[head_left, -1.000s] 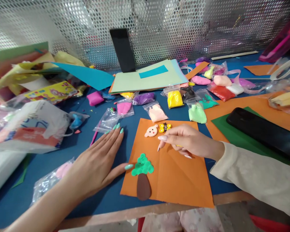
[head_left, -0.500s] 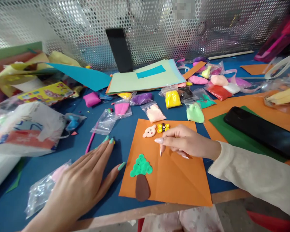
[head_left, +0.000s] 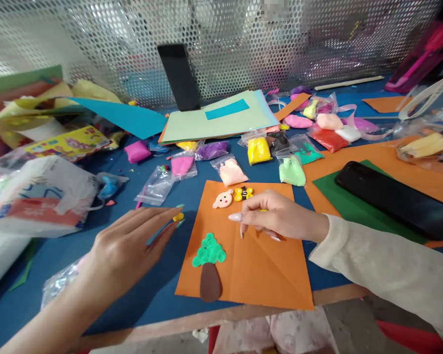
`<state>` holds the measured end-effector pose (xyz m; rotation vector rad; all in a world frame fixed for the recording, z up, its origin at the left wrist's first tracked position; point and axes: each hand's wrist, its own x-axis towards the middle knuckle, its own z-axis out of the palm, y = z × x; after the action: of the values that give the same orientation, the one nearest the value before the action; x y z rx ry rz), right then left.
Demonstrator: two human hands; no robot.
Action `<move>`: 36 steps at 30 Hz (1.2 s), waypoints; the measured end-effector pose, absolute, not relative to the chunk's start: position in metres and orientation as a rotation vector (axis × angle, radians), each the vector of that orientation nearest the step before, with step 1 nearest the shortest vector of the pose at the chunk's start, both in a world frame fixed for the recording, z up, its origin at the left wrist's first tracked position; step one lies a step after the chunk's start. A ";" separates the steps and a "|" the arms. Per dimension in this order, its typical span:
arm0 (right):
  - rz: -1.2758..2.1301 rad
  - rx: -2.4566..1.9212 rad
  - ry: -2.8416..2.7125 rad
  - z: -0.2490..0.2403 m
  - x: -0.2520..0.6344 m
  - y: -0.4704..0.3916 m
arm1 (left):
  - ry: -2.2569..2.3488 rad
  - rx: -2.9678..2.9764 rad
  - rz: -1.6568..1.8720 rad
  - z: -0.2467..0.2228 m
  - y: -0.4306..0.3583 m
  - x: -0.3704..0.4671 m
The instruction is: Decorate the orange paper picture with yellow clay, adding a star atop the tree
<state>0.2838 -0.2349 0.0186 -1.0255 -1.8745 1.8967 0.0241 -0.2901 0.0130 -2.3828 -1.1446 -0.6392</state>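
Note:
My left hand (head_left: 133, 246), with green-painted nails, is held just above the blue table, left of an orange paper sheet (head_left: 266, 265). Its thumb and index finger pinch a small lump of yellow clay (head_left: 178, 217). Over the sheet's upper half hovers my right hand (head_left: 271, 216), in a cream sleeve, its fingers curled. A bit of yellow shows between those fingers, too small to identify. On the sheet lie a clay tree (head_left: 209, 250) with a brown trunk (head_left: 210, 282), a pale clay face (head_left: 222, 199) and a yellow-and-black clay bee (head_left: 243, 193), close to my right fingertips.
Bags of coloured clay (head_left: 259, 149) spread behind the sheet. To the right, a black phone (head_left: 393, 199) rests on green paper. Another phone (head_left: 179, 76) leans against a perforated metal panel (head_left: 236, 44). A white plastic package (head_left: 44, 196) stands left. The table's edge (head_left: 162, 322) is in front.
My left hand has risen from lying flat with fingers spread and now pinches the yellow clay lump. My right hand stays over the sheet, and a bit of yellow has become visible among its fingers.

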 end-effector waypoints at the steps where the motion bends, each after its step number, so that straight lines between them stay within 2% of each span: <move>1: 1.888 -1.001 -1.860 0.019 0.284 -0.236 | -1.168 -2.367 -0.691 0.019 -0.292 0.033; 7: 2.084 -0.709 -1.645 0.019 0.286 -0.243 | -1.029 -2.609 -1.014 0.052 -0.289 0.086; 12: 2.379 -0.556 -1.264 0.019 0.287 -0.244 | -0.766 -2.635 -1.230 0.050 -0.267 0.103; 17: 2.300 -0.615 -1.189 0.019 0.286 -0.242 | -1.039 -2.582 -1.451 0.032 -0.263 0.109; 23: 2.213 -0.699 -1.313 0.014 0.282 -0.243 | -0.809 -2.645 -1.359 0.023 -0.263 0.100; 36: 2.176 -0.689 -1.435 0.012 0.286 -0.243 | -0.846 -2.668 -1.201 0.020 -0.268 0.100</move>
<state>0.2855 -0.2433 0.0120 -0.6889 -1.4353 2.1761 0.1004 -0.2680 0.0197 -2.6681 -0.8462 -1.2012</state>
